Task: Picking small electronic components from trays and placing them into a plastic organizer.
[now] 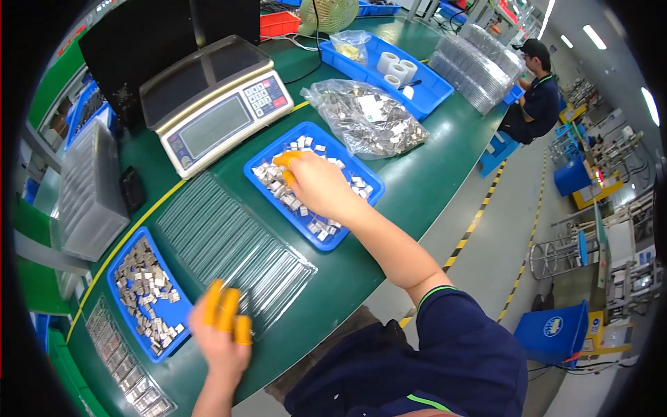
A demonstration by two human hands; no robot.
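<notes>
My right hand [316, 182], with yellow finger covers, reaches into a blue tray [332, 241] of small silvery metal parts [325, 226]. Its fingers are bent together among the parts; whatever lies between them is hidden. Slightly blurred, my left hand [221, 333] is over the near left end of a clear ribbed plastic tray [229, 236], yellow-covered fingers apart, with nothing visible in them. Left of that hand, a second blue tray [182, 313] holds more small metal parts [142, 278].
Behind the trays stand a weighing scale [215, 128] and a plastic bag of parts [372, 118]. A large blue bin [434, 101] holds white rolls. Stacked clear trays [90, 191] stand left; a filled clear strip [128, 365] lies nearer. A person [538, 97] sits at the far right.
</notes>
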